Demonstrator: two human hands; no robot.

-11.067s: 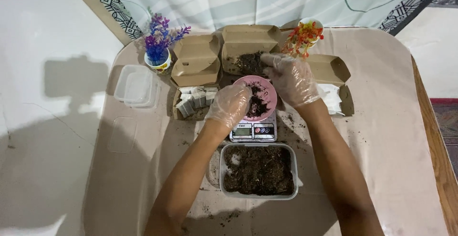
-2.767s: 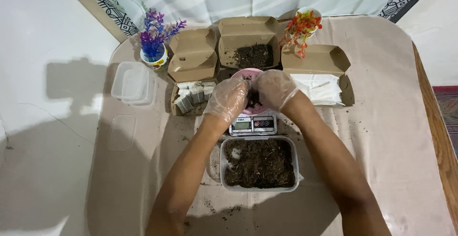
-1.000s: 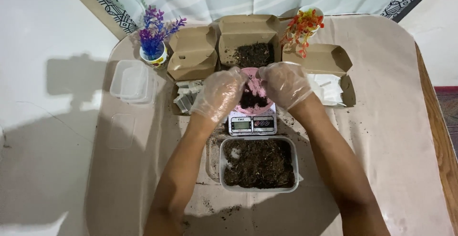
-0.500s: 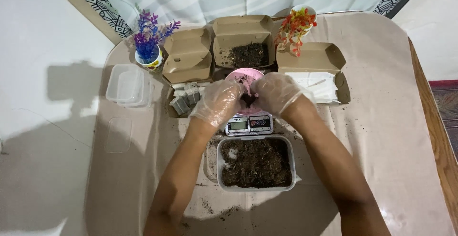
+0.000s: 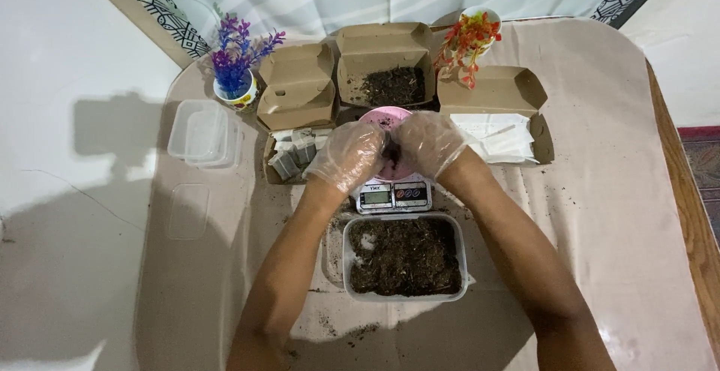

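Both my gloved hands are over the round pink plastic bowl (image 5: 386, 142) on the small digital scale (image 5: 393, 195). Left hand (image 5: 346, 155) and right hand (image 5: 429, 143) have fingers curled narrow, pinching a dark clump of soil (image 5: 391, 151) between them. The clear rectangular tub of soil (image 5: 405, 257) sits just in front of the scale.

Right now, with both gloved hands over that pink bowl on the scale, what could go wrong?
Soil could spill: the left hand and right hand crowd the small pink bowl, and crumbs already dot the table. Pressing down might also tip the bowl off the scale, into the soil tub just below.
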